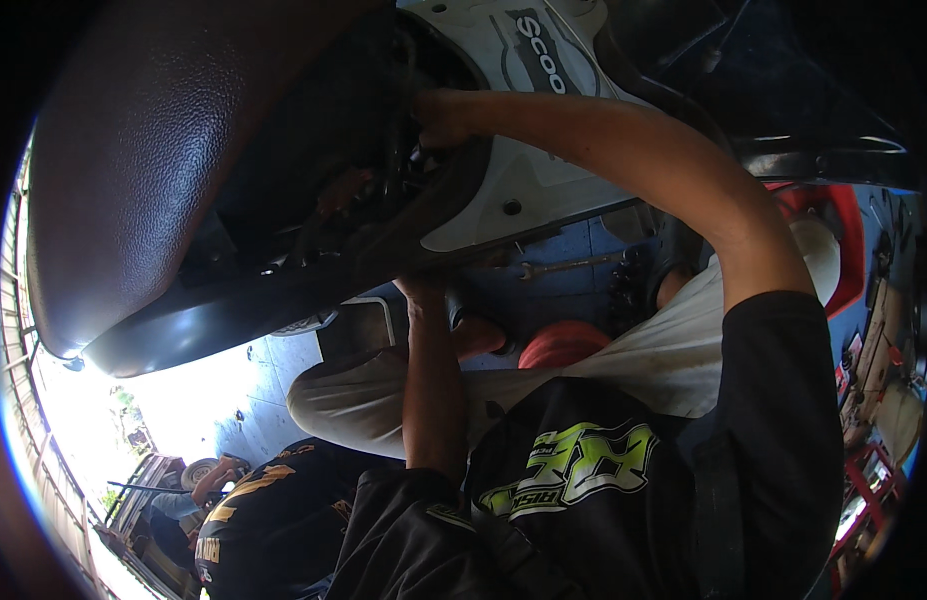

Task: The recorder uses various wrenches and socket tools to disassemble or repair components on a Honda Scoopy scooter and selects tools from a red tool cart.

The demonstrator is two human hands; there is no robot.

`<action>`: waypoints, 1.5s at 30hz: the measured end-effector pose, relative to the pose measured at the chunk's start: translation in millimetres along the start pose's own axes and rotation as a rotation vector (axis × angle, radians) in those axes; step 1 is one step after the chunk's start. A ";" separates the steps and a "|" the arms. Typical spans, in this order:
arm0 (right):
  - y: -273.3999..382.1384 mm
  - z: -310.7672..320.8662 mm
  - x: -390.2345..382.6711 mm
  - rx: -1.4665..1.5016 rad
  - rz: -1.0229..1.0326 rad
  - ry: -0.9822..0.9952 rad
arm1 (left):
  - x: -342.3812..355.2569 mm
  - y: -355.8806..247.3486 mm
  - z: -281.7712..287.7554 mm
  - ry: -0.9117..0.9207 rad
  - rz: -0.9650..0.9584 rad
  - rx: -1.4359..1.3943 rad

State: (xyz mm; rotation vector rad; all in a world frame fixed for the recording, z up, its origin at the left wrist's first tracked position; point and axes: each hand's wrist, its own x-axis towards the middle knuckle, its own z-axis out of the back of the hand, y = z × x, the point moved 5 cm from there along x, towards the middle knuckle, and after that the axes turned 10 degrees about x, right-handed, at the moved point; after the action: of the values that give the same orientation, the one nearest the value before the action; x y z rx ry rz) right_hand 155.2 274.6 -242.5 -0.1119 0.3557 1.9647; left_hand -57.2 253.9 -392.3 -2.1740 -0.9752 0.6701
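A motor scooter stands before me, its brown seat (pixel 173 170) at the left and its pale grey floorboard (pixel 483 205) at the top. Between them lies a dark open cavity (pixel 313 150) with hoses and small parts in shadow. My right hand (pixel 445 118) reaches across the floorboard into that cavity; its fingers look curled in, and what they grip is lost in the dark. Below the black side panel (pixel 253 305) is my left hand (pixel 420 290), pressed up against the lower edge. Its fingers are hidden behind the panel.
A spanner (pixel 573 266) lies on the blue tiled floor beneath the scooter. A red rounded object (pixel 565 345) sits between my legs. Another person in a dark shirt (pixel 273 520) is at the lower left. A red rack (pixel 868 490) stands at the right.
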 end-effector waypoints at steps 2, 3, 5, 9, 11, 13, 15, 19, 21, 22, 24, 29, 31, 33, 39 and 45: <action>-5.9 -1.2 1.8 0.319 -0.093 -0.056 | 2.8 3.4 2.3 0.020 0.035 -0.025; -11.8 -3.0 1.2 0.617 -0.185 -0.115 | 4.9 7.1 5.5 0.012 0.078 -0.044; -12.4 -6.6 2.7 0.553 -0.139 -0.069 | 7.7 12.1 12.3 0.029 0.081 -0.031; -10.2 -9.0 8.7 0.373 -0.013 0.093 | 7.7 37.6 36.0 -0.217 0.233 -0.064; -9.8 -6.3 11.0 0.374 -0.002 0.130 | -2.1 39.8 28.2 -0.061 0.071 0.565; -9.0 -5.0 11.4 0.370 -0.004 0.176 | -28.3 48.0 24.8 -0.010 0.226 0.848; -13.4 -5.9 9.3 0.587 -0.110 0.219 | -56.0 54.1 18.3 -0.109 0.518 0.468; -17.8 -6.9 8.4 0.674 -0.215 0.177 | -72.0 22.8 -49.6 0.455 0.072 1.661; -14.2 -6.4 10.3 0.624 -0.142 0.176 | -72.6 7.7 -78.4 0.423 0.043 1.746; -14.1 -6.0 11.2 0.627 -0.142 0.173 | -72.6 -3.5 -90.6 0.318 0.034 1.606; -8.6 -4.6 12.6 0.588 -0.030 0.211 | -77.3 -18.2 -113.6 0.220 0.025 1.472; -7.3 -6.2 14.0 0.519 0.001 0.266 | -86.0 -24.3 -128.9 0.066 0.078 1.210; -7.5 -11.7 17.6 0.474 -0.012 0.288 | -79.7 -16.0 -114.1 0.064 0.163 1.259; -11.5 -16.6 23.1 0.542 -0.039 0.300 | -66.3 -4.3 -98.0 0.116 0.153 1.288; -19.7 -30.1 36.1 0.401 0.059 0.478 | -33.9 15.8 -51.5 0.119 -0.133 1.755; -26.0 -46.3 36.3 0.424 -0.043 0.415 | -3.6 19.9 -3.5 -0.261 -0.049 -0.155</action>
State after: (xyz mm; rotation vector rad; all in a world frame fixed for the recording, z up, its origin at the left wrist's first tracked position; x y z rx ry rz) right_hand 160.0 302.4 -300.3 -0.2506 1.0224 1.7742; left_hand -48.1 239.7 -404.0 -2.2244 -1.2477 0.8976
